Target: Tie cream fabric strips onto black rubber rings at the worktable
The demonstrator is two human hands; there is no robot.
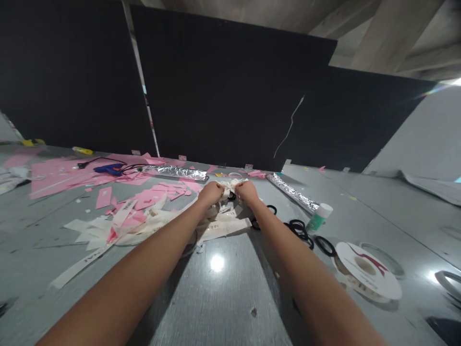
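Grey surface (pixel 223 298) spreads nearest, with a ribbon spool (pixel 351 262) at two o'clock. At twelve, left hand (pixel 212 193) and right hand (pixel 247 192) are pinched closed on bunched cream ribbon (pixel 229 184). Farther, foil (pixel 180 172) lies at eleven; behind stands a black board (pixel 230 96).

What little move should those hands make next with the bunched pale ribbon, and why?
Probably ease the left hand and right hand slightly apart to even out the pale ribbon, since both seem to pinch it and it looks bunched between them, by a dark band.
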